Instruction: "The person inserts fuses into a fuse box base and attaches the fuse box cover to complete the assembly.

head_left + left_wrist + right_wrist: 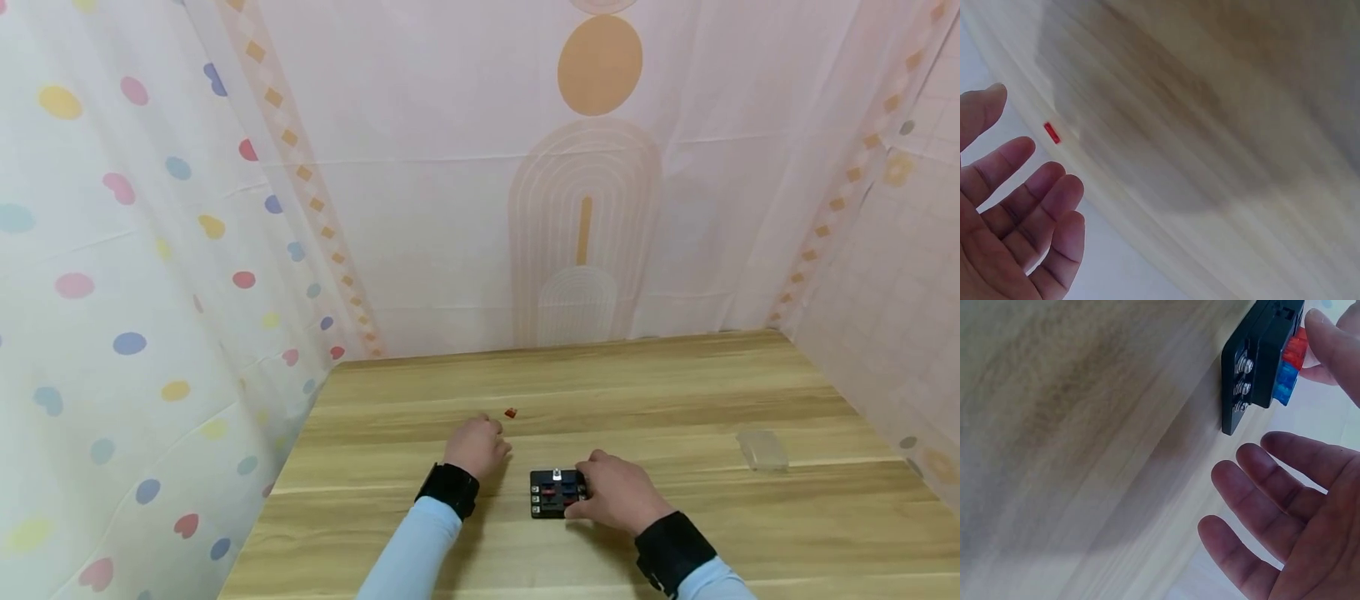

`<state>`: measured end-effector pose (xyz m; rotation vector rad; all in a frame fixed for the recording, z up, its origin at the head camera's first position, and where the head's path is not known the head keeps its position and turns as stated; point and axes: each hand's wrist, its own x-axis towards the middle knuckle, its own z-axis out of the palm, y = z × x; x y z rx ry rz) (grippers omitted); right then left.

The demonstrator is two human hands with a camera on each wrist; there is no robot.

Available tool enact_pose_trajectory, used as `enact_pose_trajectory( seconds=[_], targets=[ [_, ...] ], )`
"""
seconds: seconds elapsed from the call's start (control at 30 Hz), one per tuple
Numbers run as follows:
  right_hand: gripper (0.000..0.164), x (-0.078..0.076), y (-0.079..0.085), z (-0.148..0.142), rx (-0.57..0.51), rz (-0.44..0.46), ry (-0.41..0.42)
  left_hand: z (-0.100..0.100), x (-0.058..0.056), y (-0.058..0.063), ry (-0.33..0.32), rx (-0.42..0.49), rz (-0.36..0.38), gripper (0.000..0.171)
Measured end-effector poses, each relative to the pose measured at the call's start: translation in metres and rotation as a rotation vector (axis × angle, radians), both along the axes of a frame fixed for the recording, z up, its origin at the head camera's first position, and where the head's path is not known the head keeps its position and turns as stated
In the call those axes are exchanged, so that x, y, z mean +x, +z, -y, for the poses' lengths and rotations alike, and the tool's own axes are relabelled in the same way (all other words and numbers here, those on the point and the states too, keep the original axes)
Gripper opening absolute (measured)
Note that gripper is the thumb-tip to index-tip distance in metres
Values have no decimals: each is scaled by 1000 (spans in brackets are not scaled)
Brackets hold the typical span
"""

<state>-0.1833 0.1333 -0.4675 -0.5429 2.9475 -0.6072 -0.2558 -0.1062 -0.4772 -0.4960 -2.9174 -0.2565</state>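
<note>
A black fuse block (546, 505) with metal screw terminals lies flat on the table. In the right wrist view, a red blade fuse (1296, 349) and a blue blade fuse (1284, 382) stick out of it. My right hand (618, 493) is at the block's right side, thumb and fingers spread around that edge without curling round it; whether they touch is unclear. Beyond the tips of my left hand (477, 447), a loose red blade fuse (1052, 132) lies on the wood. The left fingers are loosely bent, with nothing between them.
A clear plastic cover (763, 451) lies on the right part of the wooden table (645, 383). Patterned curtains (435, 233) hang behind the table and along both sides.
</note>
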Motion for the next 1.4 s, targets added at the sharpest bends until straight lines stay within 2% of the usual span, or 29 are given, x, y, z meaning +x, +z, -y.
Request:
enact_pose_trajectory(
  seconds=[0.3,0.63,0.87,0.97,1.0,1.2,1.23,1.4],
  targets=[
    [71,-1,1,-2,-19,25,-15,-2,-23,0,60,-61,-16,22],
    [71,-1,1,-5,-15,-1,-11,-13,-43,4,102,-115,-51,27],
    [72,-3,0,-8,-11,-6,-17,-22,-56,-1,137,-160,-53,34],
    [73,-3,1,-9,-9,-4,-17,-26,-57,-1,138,-161,-45,34],
    [73,-3,1,-9,-8,-3,-15,-27,-56,-1,130,-165,-71,33],
    [74,-5,1,-10,-9,-7,-19,-34,-50,4,136,-187,-32,27],
    [73,-5,0,-10,-11,-7,-22,-35,-50,5,142,-191,-2,27],
    [72,-6,0,-13,-16,-14,-27,-38,-52,2,136,-214,-9,21]
  ],
)
